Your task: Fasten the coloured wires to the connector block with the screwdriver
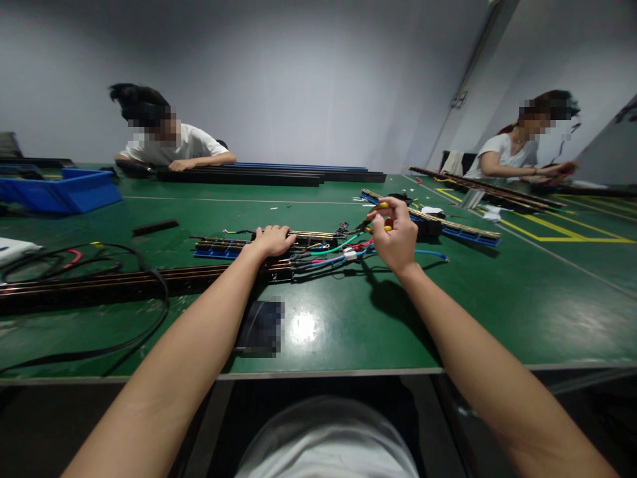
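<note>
My left hand (273,241) lies over a dark strip with brass-coloured rails (318,236), its fingers bent round the far side. Beneath and left of it shows a blue-backed piece (216,250). My right hand (401,232) is closed on yellow-handled pliers (382,207); their jaws point left toward the wires and are blurred. A green wire (331,249), red wires and a blue cable (428,253) run between the hands. A white label (350,255) wraps some of them. In front lies a long black rail with copper-coloured lines (184,273), its wired end near my left hand.
Another blue-backed strip (472,234) lies behind my right hand. A blue bin (74,191), looped black cable (162,299) and short black bar (155,227) are left. Dark rails (249,176) lie at the back by one person (192,143); another person (512,156) works right.
</note>
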Demonstrator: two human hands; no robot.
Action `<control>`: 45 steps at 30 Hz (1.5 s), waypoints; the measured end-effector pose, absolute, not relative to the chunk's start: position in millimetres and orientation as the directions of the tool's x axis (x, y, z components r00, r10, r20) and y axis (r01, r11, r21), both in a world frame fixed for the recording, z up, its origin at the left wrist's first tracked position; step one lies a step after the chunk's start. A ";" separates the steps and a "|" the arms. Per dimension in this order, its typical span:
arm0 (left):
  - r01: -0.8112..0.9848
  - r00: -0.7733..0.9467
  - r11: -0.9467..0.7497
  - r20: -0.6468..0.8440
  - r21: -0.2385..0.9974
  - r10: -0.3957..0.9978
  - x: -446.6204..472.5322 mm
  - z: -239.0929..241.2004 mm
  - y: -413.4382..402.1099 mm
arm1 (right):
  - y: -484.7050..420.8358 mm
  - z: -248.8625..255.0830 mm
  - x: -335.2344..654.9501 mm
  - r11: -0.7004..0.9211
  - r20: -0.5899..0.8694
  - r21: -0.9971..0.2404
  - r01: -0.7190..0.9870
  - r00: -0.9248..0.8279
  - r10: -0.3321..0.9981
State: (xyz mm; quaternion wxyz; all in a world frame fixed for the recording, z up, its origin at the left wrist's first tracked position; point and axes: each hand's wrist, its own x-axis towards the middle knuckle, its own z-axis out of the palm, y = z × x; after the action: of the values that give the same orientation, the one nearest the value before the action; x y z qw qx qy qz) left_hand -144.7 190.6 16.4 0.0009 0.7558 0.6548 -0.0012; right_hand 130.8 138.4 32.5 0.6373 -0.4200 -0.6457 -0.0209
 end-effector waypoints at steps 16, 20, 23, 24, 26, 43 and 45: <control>0.991 0.136 -0.136 0.010 0.006 0.991 -144.7 16.6 189.9 | 149.0 21.0 136.5 0.739 0.678 -0.190 0.646 -0.458 0.575; 0.990 0.140 -0.140 0.005 -0.001 0.990 -144.8 15.9 190.6 | 147.4 25.2 135.2 0.693 0.716 -0.350 0.630 -0.298 0.632; 0.990 0.139 -0.139 -0.003 -0.005 0.990 -144.7 15.9 190.9 | 146.6 30.2 136.3 0.646 0.778 -0.489 0.585 -0.042 0.627; 0.990 0.138 -0.139 -0.004 -0.004 0.990 -144.8 15.9 191.1 | 146.3 32.1 137.0 0.642 0.790 -0.517 0.566 0.027 0.612; 0.990 0.141 -0.141 -0.006 -0.002 0.990 -145.1 15.7 191.4 | 145.3 35.7 138.7 0.655 0.808 -0.545 0.523 0.119 0.577; 0.988 0.152 -0.152 0.006 0.013 0.988 -147.0 14.2 192.6 | 137.1 45.4 134.9 0.741 0.769 -0.639 0.205 0.206 0.605; 0.988 0.155 -0.155 0.004 0.014 0.988 -147.2 14.2 192.7 | 136.5 46.4 134.6 0.738 0.759 -0.648 0.186 0.230 0.609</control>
State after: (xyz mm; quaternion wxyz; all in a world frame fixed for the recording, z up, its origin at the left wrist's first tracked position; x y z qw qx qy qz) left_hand -147.2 192.7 14.2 0.0040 0.7598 0.6501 0.0064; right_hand 134.6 136.5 46.4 0.7114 -0.3299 -0.6025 0.1484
